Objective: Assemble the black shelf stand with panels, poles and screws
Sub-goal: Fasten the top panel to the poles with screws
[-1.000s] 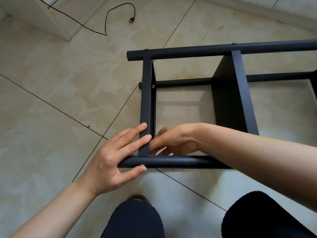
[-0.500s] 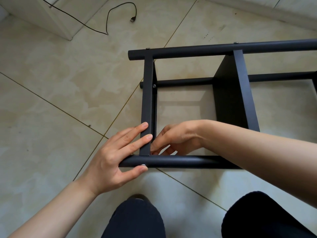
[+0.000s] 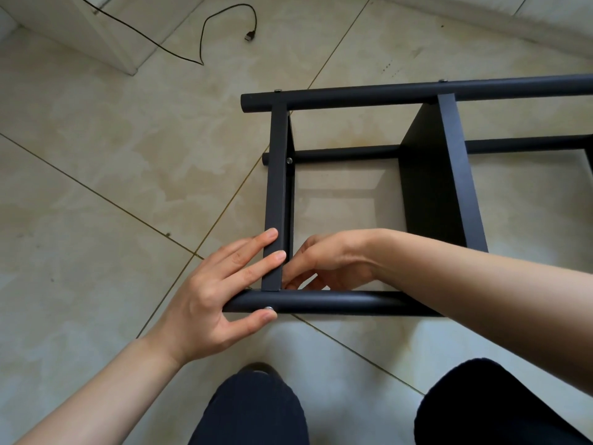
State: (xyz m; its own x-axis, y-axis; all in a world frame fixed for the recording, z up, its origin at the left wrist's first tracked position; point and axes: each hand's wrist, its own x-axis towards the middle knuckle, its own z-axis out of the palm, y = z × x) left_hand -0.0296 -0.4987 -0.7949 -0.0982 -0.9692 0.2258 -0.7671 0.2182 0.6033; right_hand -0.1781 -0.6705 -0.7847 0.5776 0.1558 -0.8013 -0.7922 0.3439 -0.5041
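Fingers of the left hand (image 3: 208, 300) lie nearly straight across the near end of the end panel (image 3: 277, 194), fingertips flat on its upper edge, while the thumb reaches under to touch the near pole (image 3: 337, 303) right beside a silver screw (image 3: 269, 308) set in that pole. So this hand braces the corner between thumb and fingers, spanning pole and panel, more than it wraps round either. Just across the panel, the right hand (image 3: 327, 261) sits inside the frame with its fingers curled down toward the inner corner where panel meets pole; the fingertips are tucked low against the panel, and whether they pinch anything cannot be told. Two knees in dark trousers (image 3: 253, 409) show at the bottom, either side of a floor seam, with a shoe tip between them. The shelf stand lies on its side on the beige tile floor (image 3: 96, 187), directly ahead. Beyond the hands, a second panel (image 3: 430, 187) stands on edge to the right. Farther back, a lower pole (image 3: 346, 154) runs along near the floor, a screw (image 3: 289, 160) showing where it meets the end panel. The far pole (image 3: 417, 94) caps both panels, with screw heads on top. At the far left, a black cable (image 3: 205, 30) with a plug trails beside a pale cabinet (image 3: 96, 30).
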